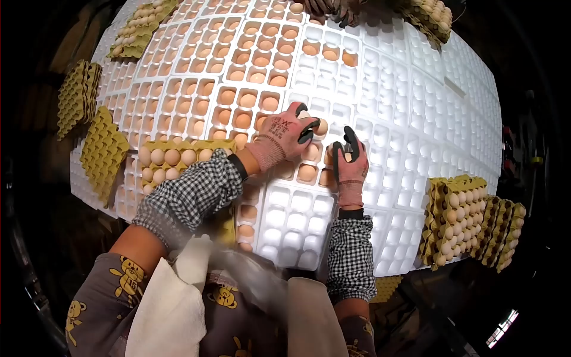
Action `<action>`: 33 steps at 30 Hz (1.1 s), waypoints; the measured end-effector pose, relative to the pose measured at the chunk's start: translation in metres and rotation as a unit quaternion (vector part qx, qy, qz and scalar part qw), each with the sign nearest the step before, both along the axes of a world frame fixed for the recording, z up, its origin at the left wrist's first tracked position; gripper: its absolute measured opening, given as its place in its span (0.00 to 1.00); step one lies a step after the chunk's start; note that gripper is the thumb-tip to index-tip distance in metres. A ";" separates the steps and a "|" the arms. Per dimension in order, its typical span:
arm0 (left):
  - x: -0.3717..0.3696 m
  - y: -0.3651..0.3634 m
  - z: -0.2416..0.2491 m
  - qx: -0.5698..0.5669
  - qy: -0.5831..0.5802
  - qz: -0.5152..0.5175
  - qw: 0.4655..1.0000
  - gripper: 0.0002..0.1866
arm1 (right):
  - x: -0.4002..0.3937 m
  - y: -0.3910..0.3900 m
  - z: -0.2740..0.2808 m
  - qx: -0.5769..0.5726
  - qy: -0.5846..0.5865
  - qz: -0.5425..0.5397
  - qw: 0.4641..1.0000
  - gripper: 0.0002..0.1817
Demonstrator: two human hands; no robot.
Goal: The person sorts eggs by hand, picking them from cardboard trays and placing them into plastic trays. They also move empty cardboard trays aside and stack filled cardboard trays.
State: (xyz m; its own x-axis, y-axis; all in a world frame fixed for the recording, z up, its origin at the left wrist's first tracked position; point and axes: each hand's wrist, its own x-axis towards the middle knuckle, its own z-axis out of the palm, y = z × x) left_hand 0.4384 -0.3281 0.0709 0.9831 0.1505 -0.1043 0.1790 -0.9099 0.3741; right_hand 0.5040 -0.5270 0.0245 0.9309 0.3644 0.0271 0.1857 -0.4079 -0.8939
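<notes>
My left hand [284, 134], in a pink glove with dark fingertips, is curled over a white foam egg tray with its fingers round an egg [322, 127]. A paler egg shows partly under its fingers. Just to the right, my right hand [352, 165], gloved the same way, has thumb and fingers closed about an egg [348, 157], mostly hidden by the glove. Brown eggs [307, 173] sit in the cups below and between the hands. Nearest my body lies a foam tray [290, 223] with bare cups.
Foam trays filled with brown eggs [242, 120] cover the left side; bare foam trays [410, 149] spread right. Yellow pulp trays of eggs [172, 157] lie by my left forearm, with more pulp trays [458, 217] at the right edge. Another person's gloved hands [336, 11] are at the far side.
</notes>
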 end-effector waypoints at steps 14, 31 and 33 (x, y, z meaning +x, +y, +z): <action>0.032 0.034 -0.070 0.102 -0.046 -0.036 0.993 0.33 | 0.065 0.044 -0.027 0.218 0.020 -0.139 0.966 0.22; -0.275 0.045 0.029 0.068 0.006 0.027 0.997 0.34 | -0.184 0.097 0.047 -0.246 -0.167 0.481 0.825 0.35; -0.274 0.057 0.023 0.069 -0.005 0.027 0.997 0.32 | -0.185 0.104 0.049 -0.201 -0.129 0.424 0.874 0.29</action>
